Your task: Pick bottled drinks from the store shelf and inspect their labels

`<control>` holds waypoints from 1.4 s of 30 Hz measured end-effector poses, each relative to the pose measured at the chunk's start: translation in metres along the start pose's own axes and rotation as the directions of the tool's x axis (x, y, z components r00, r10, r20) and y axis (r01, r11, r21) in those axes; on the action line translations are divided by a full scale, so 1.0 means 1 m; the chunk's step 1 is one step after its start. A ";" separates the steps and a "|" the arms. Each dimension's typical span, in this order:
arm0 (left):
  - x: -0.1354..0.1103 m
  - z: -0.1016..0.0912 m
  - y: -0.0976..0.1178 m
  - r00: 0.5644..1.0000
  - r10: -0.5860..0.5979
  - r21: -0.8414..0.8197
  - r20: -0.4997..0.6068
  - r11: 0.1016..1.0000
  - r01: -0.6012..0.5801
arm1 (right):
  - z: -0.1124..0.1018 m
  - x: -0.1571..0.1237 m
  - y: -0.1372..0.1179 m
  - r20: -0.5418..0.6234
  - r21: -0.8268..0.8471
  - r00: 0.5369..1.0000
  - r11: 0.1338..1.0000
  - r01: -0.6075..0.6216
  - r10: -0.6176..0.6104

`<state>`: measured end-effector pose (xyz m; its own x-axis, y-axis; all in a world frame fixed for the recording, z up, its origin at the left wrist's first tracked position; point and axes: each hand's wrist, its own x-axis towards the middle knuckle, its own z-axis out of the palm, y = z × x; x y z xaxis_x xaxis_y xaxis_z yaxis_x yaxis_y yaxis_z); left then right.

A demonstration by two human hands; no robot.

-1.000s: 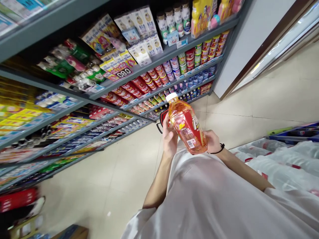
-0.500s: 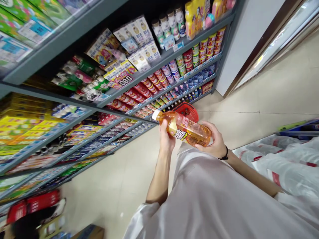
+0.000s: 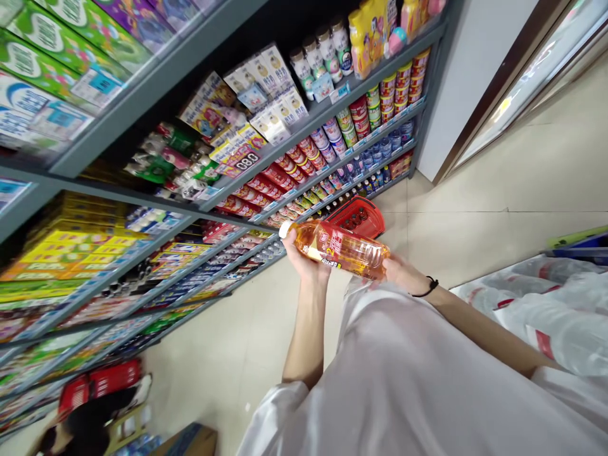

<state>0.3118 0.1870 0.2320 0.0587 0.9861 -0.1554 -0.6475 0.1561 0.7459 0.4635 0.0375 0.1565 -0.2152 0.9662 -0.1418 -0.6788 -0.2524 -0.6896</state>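
Observation:
A plastic bottle of amber drink (image 3: pixel 339 250) with a white cap and a red and yellow label lies almost level in front of my body. My left hand (image 3: pixel 306 263) is closed round its cap end from below, the thumb near the neck. At the base end, my right hand (image 3: pixel 401 275), with a black band on the wrist, touches the bottle; its fingers are partly hidden and smeared. Beyond the bottle a red basket (image 3: pixel 380 221) with dark bottles in it stands on the floor by the shelf.
Tall grey shelves (image 3: pixel 137 79) with cartons, cans and bottles run along the left. Large wrapped clear bottles (image 3: pixel 565 316) are stacked at the right. At lower left are a crouching person (image 3: pixel 90 421), red crates (image 3: pixel 114 377) and a cardboard box (image 3: pixel 192 440).
The bottle has rolled about its length, so its label shows a different side. My left hand has moved toward the cap, and my right hand's grip on the base has shifted.

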 end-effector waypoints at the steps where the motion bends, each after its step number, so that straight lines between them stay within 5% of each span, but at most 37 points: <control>1: -0.001 -0.002 0.000 1.000 -0.019 0.004 0.015 1.000 0.019 | 0.002 0.000 0.001 -0.021 -0.026 0.999 0.999 0.030 -0.031; 9: 0.004 -0.017 0.000 0.976 -0.199 0.084 0.085 0.978 0.192 | 0.003 -0.006 0.002 -0.165 -0.392 0.944 0.897 0.203 -0.286; 13: 0.010 -0.032 0.000 0.962 -0.268 0.117 0.053 0.958 0.261 | -0.003 -0.010 -0.009 -0.062 -0.791 0.896 0.570 0.224 -0.439; 15: 0.013 -0.040 0.001 0.958 -0.288 0.109 0.015 0.952 0.284 | -0.003 -0.008 -0.012 0.051 -0.884 0.877 0.387 0.263 -0.478; 17: 0.014 -0.048 0.005 0.962 -0.273 0.090 -0.024 0.957 0.275 | 0.002 -0.004 -0.010 0.141 -0.895 0.868 0.313 0.317 -0.477; 20: 0.015 -0.060 0.016 0.975 -0.213 0.063 -0.058 0.974 0.216 | 0.015 0.007 0.000 0.123 -0.849 0.888 0.417 0.326 -0.444; 23: 0.010 -0.075 0.030 0.981 -0.159 0.032 -0.108 0.986 0.163 | 0.030 0.020 0.016 0.036 -0.674 0.932 0.680 0.289 -0.360; 27: -0.003 -0.103 0.052 0.983 -0.074 -0.010 -0.166 0.997 0.073 | 0.050 0.040 0.041 0.028 -0.185 1.000 0.983 -0.003 0.008; 29: -0.010 -0.120 0.066 0.984 -0.031 -0.020 -0.175 0.999 0.028 | 0.064 0.048 0.056 0.107 -0.040 0.974 0.980 -0.196 0.199; 31: -0.017 -0.140 0.082 0.986 -0.015 -0.036 -0.166 0.999 0.009 | 0.080 0.054 0.072 0.142 -0.058 0.954 0.964 -0.260 0.265; 38: -0.041 -0.219 0.149 0.989 -0.059 -0.092 -0.132 0.995 0.047 | 0.147 0.060 0.143 0.142 -0.293 0.973 0.947 -0.135 0.182; 42: -0.052 -0.265 0.180 0.992 -0.033 -0.099 -0.123 0.995 0.021 | 0.184 0.059 0.177 0.067 -0.541 0.996 0.841 -0.014 0.059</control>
<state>-0.0089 0.1484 0.2025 -0.0139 0.9660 -0.2583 -0.7179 0.1702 0.6750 0.2017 0.0403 0.1571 -0.3015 0.9439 -0.1344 -0.1884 -0.1972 -0.9621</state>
